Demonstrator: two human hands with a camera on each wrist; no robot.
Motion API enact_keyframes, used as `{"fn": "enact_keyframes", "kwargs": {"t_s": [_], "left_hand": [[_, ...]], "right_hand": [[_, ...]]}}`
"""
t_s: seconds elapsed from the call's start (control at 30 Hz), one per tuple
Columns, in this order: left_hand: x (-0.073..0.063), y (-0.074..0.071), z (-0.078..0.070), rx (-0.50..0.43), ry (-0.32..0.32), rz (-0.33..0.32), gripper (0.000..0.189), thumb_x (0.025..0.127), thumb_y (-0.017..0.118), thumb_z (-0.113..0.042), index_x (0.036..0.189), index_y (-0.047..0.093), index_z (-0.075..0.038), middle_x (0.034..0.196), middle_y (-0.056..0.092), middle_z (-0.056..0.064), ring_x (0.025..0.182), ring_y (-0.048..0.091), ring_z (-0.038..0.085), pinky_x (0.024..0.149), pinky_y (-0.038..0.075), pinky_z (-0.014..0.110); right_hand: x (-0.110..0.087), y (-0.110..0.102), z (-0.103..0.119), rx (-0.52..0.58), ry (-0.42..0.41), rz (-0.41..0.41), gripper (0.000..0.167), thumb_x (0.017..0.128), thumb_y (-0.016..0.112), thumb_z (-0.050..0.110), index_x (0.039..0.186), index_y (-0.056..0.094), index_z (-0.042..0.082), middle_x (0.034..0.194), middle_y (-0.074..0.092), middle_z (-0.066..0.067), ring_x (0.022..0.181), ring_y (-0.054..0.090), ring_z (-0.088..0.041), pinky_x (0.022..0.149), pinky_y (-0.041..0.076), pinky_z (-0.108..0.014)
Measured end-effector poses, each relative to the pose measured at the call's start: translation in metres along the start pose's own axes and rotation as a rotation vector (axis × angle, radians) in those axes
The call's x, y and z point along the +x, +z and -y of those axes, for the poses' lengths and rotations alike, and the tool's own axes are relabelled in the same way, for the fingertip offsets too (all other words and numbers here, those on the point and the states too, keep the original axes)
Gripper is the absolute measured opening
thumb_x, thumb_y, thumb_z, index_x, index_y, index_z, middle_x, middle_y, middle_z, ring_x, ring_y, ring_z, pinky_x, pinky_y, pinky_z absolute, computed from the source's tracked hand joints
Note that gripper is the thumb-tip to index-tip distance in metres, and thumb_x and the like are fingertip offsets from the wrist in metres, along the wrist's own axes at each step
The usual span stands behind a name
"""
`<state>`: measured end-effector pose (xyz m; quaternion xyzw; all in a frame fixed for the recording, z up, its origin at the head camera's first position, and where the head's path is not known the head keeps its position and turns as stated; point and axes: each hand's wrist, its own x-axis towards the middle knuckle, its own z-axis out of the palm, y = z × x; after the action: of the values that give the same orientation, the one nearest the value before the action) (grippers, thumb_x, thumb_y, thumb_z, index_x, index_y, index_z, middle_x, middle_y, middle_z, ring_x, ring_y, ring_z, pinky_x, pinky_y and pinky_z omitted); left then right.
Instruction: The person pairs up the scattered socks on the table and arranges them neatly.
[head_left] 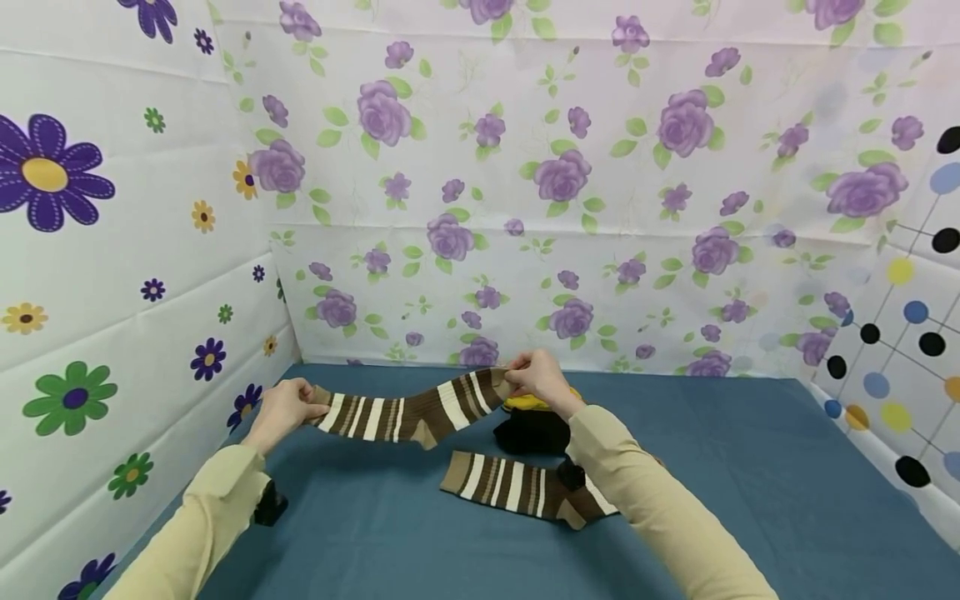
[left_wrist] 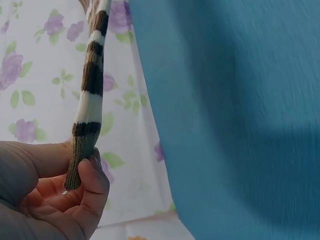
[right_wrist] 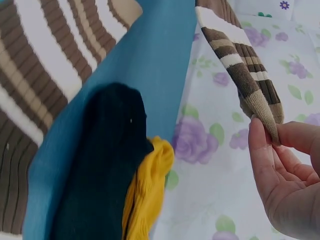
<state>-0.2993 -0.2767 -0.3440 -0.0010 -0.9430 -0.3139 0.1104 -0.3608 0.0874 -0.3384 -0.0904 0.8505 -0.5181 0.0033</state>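
Observation:
A brown, white and tan striped sock [head_left: 420, 414] is stretched between both hands above the table. My left hand [head_left: 283, 411] pinches its tan ribbed cuff; thumb and fingers meet on the cuff [left_wrist: 80, 155] in the left wrist view. At the other end, my right hand [head_left: 542, 379] pinches the tan toe [right_wrist: 265, 112] between thumb and fingers. Below the right forearm a second sock [head_left: 517, 486] with the same stripes lies flat on the table, its toe end partly hidden by the sleeve.
Behind the right hand lie a black cloth item [head_left: 531, 432] and a yellow one [head_left: 525, 402], partly covered by that wrist. A blue cloth covers the table [head_left: 360, 517]. Flowered sheets [head_left: 510, 183] stand along the back, with patterned sheets on both sides.

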Motion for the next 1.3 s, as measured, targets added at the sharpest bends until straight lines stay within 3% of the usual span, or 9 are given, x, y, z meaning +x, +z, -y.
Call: {"fn": "enact_keyframes", "kwargs": {"t_s": [0.47,0.83,1.03,1.3], "left_hand": [[0.006,0.014,-0.032,-0.069,0.027,0.056,0.024,0.082,0.067,-0.008,0.075,0.045,-0.002,0.064,0.044,0.007,0.050,0.044,0.016,0.048,0.036,0.030],[0.017,0.032,-0.062,-0.066,0.066,0.069,0.027,0.082,0.067,-0.008,0.072,0.042,-0.004,0.061,0.040,0.005,0.048,0.040,0.015,0.048,0.034,0.029],[0.018,0.039,-0.073,-0.088,0.064,0.082,0.026,0.082,0.067,-0.008,0.073,0.044,-0.004,0.062,0.042,0.006,0.049,0.040,0.015,0.048,0.034,0.029],[0.017,0.048,-0.084,-0.093,0.072,0.096,0.035,0.081,0.069,-0.008,0.067,0.036,-0.007,0.055,0.029,0.001,0.044,0.032,0.013,0.047,0.030,0.028]], "right_hand": [[-0.009,-0.044,-0.010,-0.027,-0.046,-0.012,0.006,0.084,0.060,0.000,0.086,0.063,-0.005,0.079,0.059,-0.014,0.063,0.061,-0.024,0.058,0.051,-0.031],[-0.013,-0.075,-0.022,-0.071,-0.004,-0.059,0.009,0.084,0.061,0.001,0.089,0.062,-0.007,0.078,0.060,-0.013,0.067,0.061,-0.029,0.057,0.051,-0.031],[-0.020,-0.088,-0.032,-0.029,-0.007,-0.045,0.011,0.085,0.060,0.001,0.090,0.060,-0.008,0.083,0.059,-0.014,0.067,0.061,-0.027,0.060,0.051,-0.032],[-0.031,-0.102,-0.042,-0.032,-0.025,-0.033,0.011,0.086,0.059,0.002,0.091,0.059,-0.009,0.083,0.059,-0.015,0.068,0.061,-0.027,0.061,0.051,-0.033]]}}
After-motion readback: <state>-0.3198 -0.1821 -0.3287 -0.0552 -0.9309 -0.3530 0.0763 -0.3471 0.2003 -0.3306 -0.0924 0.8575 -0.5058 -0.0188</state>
